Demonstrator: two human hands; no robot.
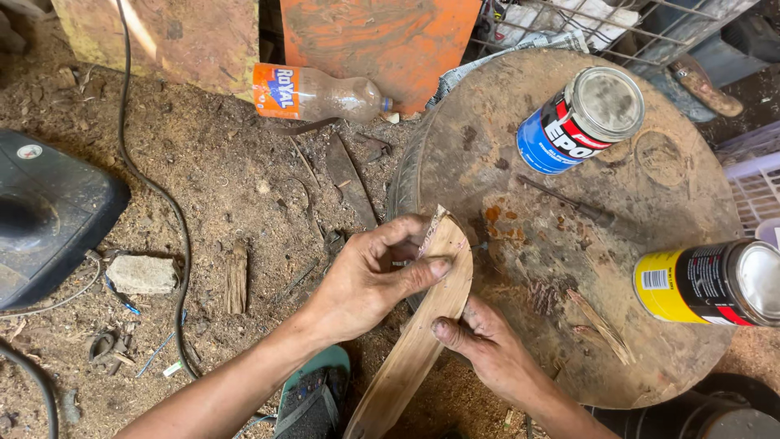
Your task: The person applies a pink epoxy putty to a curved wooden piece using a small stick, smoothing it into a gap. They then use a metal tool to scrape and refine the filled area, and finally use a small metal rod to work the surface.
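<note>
Sawdust-strewn dirt floor [227, 179], littered with chips and scraps. Round worn wooden table top [650, 195] at right, stained and scored, with an orange blotch near its left rim. On that top, a blue-and-red can [578, 120] toward the far side, lid dull and dusty, and a yellow-and-black can [708, 282] lying at the right edge. Between them, a thin dark rod [561, 199] flat on the wood; nearer the front, a splintered wood sliver [601, 327].

Left hand [370, 280] closed around the upper part of a curved wooden strip [422, 325], thumb pressed flat across its face, fingers curled behind the top end. Right hand [483, 341] pinching the same strip lower down, thumb on the edge (fingers mostly hidden behind the wood). Strip held upright-slanting in front of the table's left rim, its lower end running down toward the bottom of the view, just above a green sandal [313, 402].

On the floor beyond: a plastic bottle with an orange label [317, 93] lying on its side, a black cable [154, 195] snaking past, a pale stone block [142, 274], and a black plastic casing [49, 215] at far left. Wire basket [617, 28] behind the table.
</note>
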